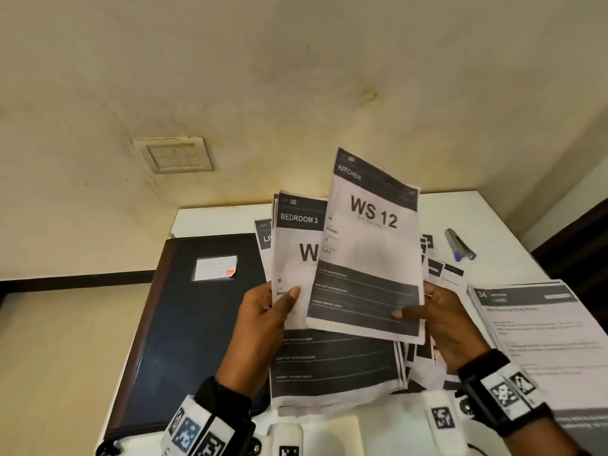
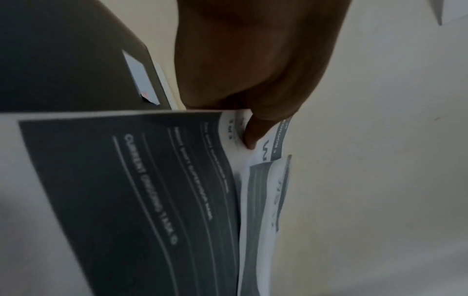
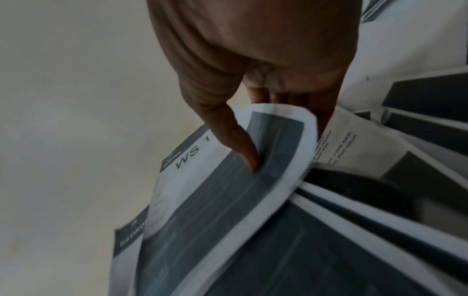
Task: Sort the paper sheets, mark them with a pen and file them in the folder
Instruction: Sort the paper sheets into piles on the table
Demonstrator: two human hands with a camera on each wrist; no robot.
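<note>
Head view: we are mid-sort, left hand pinching the white-and-black Bedroom sheets, right hand pinching the Kitchen sheet; grey-blue pen and dark closed folder lie untouched.

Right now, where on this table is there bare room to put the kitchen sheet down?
Bare table shows behind the folder, and behind the pen. The middle is crowded with loose sheets; another stack fills the right.
</note>
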